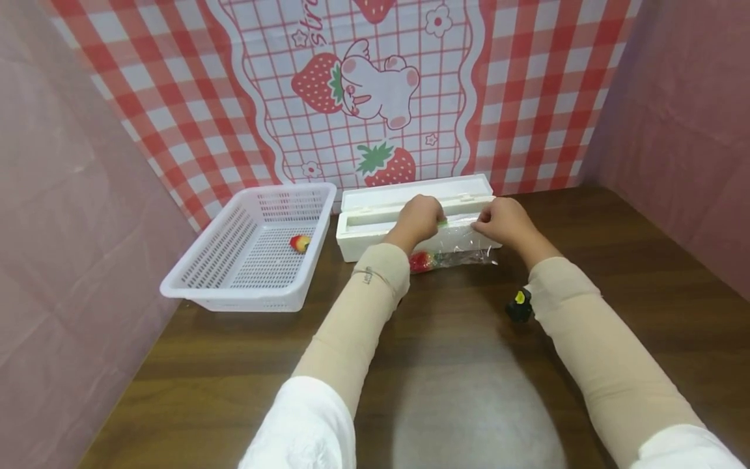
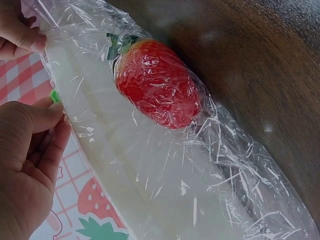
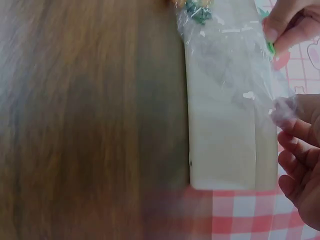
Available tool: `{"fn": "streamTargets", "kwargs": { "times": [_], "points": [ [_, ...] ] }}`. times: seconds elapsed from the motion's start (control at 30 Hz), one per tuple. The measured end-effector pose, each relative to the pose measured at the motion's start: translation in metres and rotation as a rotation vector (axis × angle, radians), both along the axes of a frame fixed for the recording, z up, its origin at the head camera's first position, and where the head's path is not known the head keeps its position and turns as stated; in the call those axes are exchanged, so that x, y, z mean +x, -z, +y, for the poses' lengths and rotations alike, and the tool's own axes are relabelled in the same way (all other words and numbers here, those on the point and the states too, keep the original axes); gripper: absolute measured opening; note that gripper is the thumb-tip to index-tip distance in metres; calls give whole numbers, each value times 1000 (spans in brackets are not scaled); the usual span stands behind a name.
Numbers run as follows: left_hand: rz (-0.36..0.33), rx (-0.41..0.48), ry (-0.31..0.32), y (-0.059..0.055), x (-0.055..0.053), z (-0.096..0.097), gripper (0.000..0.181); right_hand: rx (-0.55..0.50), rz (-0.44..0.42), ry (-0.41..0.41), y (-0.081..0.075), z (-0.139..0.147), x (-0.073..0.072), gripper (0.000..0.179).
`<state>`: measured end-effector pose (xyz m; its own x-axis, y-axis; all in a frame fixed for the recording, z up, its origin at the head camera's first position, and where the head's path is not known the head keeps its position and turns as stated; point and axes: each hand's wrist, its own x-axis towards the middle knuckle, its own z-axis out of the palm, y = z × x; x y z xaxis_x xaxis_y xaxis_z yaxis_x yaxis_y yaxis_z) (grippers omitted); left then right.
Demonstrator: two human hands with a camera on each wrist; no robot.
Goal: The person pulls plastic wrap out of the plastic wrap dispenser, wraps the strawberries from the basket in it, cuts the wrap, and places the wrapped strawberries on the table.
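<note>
A long white cling film box (image 1: 364, 246) lies on the table with its lid (image 1: 410, 190) raised at the back. Clear cling film (image 2: 165, 185) drapes over its front, wrapped around a red strawberry (image 2: 157, 82) with green leaves. My left hand (image 1: 419, 220) pinches a small green slider (image 2: 55, 96) at the box's edge, between thumb and fingers. To its right, my right hand (image 1: 505, 223) pinches the film's edge between thumb and forefinger. In the right wrist view, the other fingers of the right hand (image 3: 307, 155) curl loosely beside the box.
A white plastic basket (image 1: 246, 301) stands left of the box, with a red and yellow strawberry (image 1: 300, 243) inside. By the right cuff is a small black object with a yellow mark (image 1: 519, 305). A red-checked strawberry cloth (image 1: 527, 98) hangs behind the brown table (image 1: 457, 339).
</note>
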<state>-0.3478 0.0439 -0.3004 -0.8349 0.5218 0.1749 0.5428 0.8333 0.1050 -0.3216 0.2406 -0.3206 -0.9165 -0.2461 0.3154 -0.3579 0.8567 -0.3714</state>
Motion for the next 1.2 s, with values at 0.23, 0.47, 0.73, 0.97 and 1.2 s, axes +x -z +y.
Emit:
{"fn": "streamTargets", "kwargs": {
  "times": [0.23, 0.47, 0.73, 0.97, 1.2],
  "points": [
    [-20, -6, -3, 1, -1, 2, 23, -37, -5, 31, 2, 13, 7, 24],
    [-24, -16, -10, 3, 0, 4, 28, -82, -46, 111, 6, 19, 11, 28],
    [-17, -6, -8, 4, 2, 5, 26, -145, -35, 214, 14, 27, 10, 45],
    [-18, -12, 4, 3, 3, 3, 25, -193, -97, 124, 19, 33, 5, 66],
    [11, -5, 7, 3, 2, 1, 19, -189, -61, 124, 20, 32, 3, 59]
  ]
}}
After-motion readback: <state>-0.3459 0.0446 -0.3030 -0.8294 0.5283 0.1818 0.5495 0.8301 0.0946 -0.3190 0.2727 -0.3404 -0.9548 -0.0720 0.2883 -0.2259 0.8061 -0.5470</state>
